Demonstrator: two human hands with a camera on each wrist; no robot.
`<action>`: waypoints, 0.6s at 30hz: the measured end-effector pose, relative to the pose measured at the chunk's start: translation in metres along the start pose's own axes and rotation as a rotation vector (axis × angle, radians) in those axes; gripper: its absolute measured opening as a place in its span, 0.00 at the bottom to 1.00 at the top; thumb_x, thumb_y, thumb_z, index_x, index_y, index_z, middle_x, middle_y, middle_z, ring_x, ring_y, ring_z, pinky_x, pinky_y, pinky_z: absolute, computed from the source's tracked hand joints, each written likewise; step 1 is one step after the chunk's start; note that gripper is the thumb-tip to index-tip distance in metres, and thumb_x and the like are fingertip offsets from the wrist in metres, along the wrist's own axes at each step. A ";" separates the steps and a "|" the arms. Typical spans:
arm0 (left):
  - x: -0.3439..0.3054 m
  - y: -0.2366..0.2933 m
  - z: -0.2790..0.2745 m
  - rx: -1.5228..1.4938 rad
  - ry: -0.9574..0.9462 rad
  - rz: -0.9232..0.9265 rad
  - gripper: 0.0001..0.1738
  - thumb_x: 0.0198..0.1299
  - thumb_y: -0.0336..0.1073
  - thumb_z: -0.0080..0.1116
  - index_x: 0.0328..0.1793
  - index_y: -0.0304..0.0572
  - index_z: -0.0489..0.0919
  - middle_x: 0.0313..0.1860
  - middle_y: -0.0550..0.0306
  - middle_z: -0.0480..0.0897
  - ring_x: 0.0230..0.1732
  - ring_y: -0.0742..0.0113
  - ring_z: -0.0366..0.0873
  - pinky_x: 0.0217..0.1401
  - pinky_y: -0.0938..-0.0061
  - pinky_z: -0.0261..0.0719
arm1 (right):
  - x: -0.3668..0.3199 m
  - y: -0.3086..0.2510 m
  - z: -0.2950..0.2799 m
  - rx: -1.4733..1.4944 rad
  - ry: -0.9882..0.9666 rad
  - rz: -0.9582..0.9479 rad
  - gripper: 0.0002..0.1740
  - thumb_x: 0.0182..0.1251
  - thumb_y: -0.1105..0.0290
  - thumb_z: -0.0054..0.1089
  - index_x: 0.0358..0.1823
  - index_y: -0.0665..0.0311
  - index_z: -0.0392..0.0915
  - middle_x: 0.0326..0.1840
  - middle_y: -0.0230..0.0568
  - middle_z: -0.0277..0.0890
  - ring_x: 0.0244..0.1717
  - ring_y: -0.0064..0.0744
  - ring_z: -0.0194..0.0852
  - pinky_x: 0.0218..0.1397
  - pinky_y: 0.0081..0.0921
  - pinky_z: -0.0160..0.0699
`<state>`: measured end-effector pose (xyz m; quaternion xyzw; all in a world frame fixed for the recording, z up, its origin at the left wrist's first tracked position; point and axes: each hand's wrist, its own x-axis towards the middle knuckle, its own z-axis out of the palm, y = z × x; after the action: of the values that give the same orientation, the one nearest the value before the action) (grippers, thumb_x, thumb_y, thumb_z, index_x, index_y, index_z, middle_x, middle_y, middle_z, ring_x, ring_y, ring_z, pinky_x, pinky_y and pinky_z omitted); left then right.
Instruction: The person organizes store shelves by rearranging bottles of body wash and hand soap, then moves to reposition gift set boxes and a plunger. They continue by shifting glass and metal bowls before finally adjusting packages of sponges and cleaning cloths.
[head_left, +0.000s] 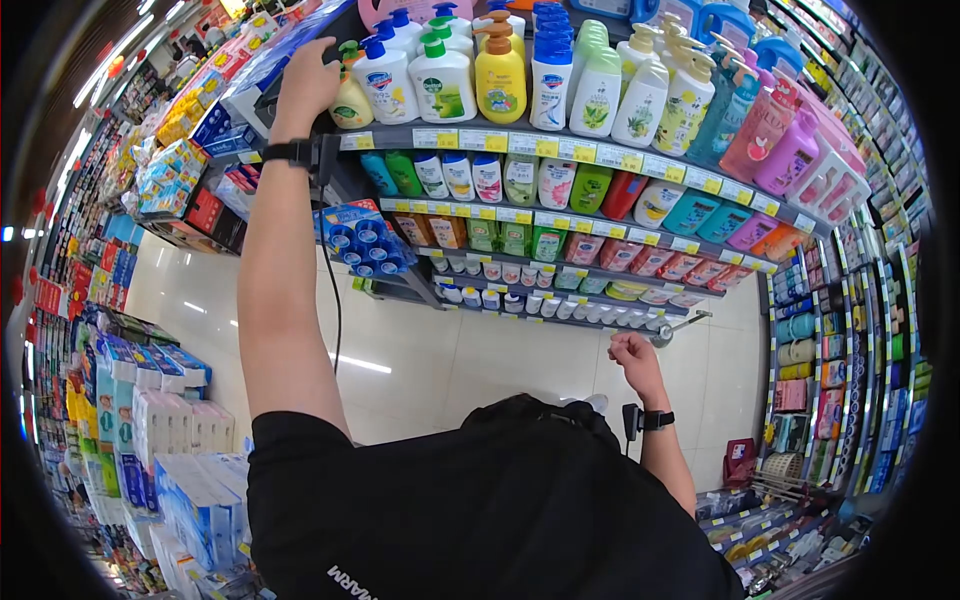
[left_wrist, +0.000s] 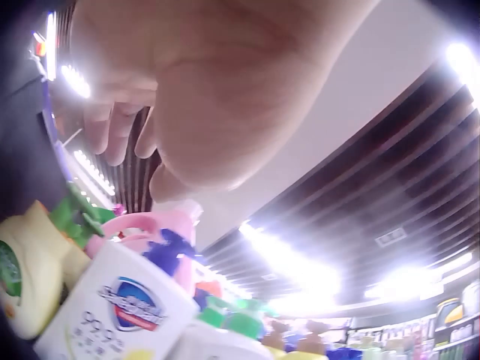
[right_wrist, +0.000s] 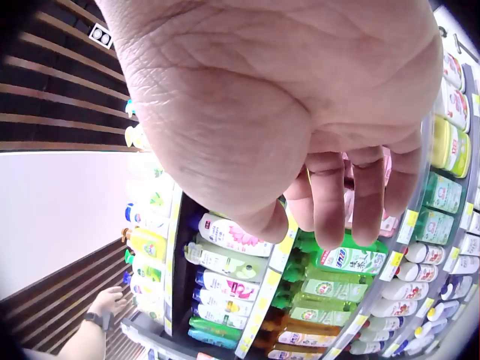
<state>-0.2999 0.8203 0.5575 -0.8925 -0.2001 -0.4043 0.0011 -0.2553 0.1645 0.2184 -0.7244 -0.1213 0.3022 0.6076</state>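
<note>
My left hand is raised at the left end of the top shelf, beside a cream bottle with a green pump. In the left wrist view its fingers hang loosely bent above the bottles and grip nothing. A white Safeguard bottle with a blue pump stands close below the palm. Lower down, in front of the shelves, my right hand hangs with fingers loosely curled and holds nothing. Rows of shampoo and wash bottles, among them a green bottle, show behind it in the right wrist view.
Along the top shelf stand a white bottle with a green pump, a yellow pump bottle and several others. A blue rack of round-topped items hangs at the shelf's left end. Stacked packs stand on the left.
</note>
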 end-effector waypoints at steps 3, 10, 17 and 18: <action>-0.045 0.091 -0.047 -0.217 0.030 0.072 0.17 0.69 0.38 0.62 0.62 0.43 0.84 0.56 0.48 0.85 0.52 0.55 0.86 0.58 0.64 0.82 | -0.001 -0.001 0.001 -0.005 -0.005 -0.018 0.11 0.74 0.72 0.61 0.51 0.72 0.80 0.37 0.33 0.82 0.40 0.22 0.81 0.49 0.24 0.80; -0.224 0.181 0.015 -0.688 -0.602 -0.083 0.12 0.74 0.37 0.58 0.42 0.36 0.84 0.27 0.58 0.83 0.30 0.72 0.80 0.36 0.72 0.77 | 0.004 0.016 0.007 -0.184 -0.003 -0.124 0.11 0.72 0.77 0.58 0.52 0.70 0.80 0.39 0.44 0.88 0.43 0.33 0.88 0.50 0.29 0.85; -0.413 0.232 0.071 -0.885 -0.921 -0.464 0.20 0.77 0.43 0.55 0.34 0.36 0.78 0.20 0.60 0.78 0.23 0.73 0.76 0.28 0.72 0.71 | -0.012 -0.014 0.015 -0.209 -0.014 -0.106 0.18 0.77 0.62 0.62 0.31 0.67 0.78 0.28 0.36 0.84 0.30 0.24 0.81 0.36 0.28 0.76; -0.418 0.238 0.070 -0.971 -0.910 -0.514 0.21 0.77 0.44 0.56 0.31 0.37 0.76 0.20 0.61 0.76 0.23 0.74 0.73 0.28 0.72 0.70 | -0.011 -0.013 0.014 -0.208 -0.006 -0.098 0.18 0.77 0.62 0.62 0.31 0.67 0.78 0.28 0.36 0.84 0.30 0.24 0.81 0.36 0.28 0.76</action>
<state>-0.4122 0.4639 0.2471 -0.7971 -0.1821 -0.0229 -0.5753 -0.2700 0.1728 0.2326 -0.7757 -0.1892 0.2602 0.5429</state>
